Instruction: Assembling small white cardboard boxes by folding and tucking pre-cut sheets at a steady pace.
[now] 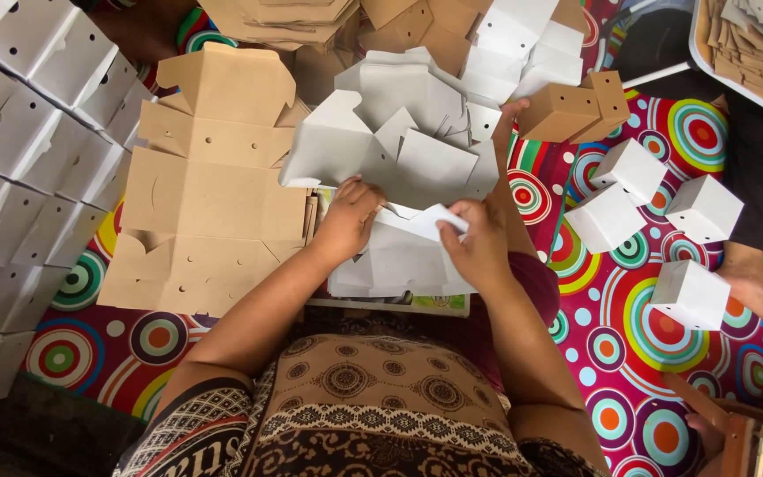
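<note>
left hand (346, 221) | right hand (479, 243) pinching flap | white box blank (399, 256) | colourful mat (629, 309)

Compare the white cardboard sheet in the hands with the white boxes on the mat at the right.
The sheet lies flat and unfolded; the boxes are folded into closed cubes. Both hands, left and right, grip the sheet; the boxes lie untouched on the mat. Both are white cardboard.
</note>
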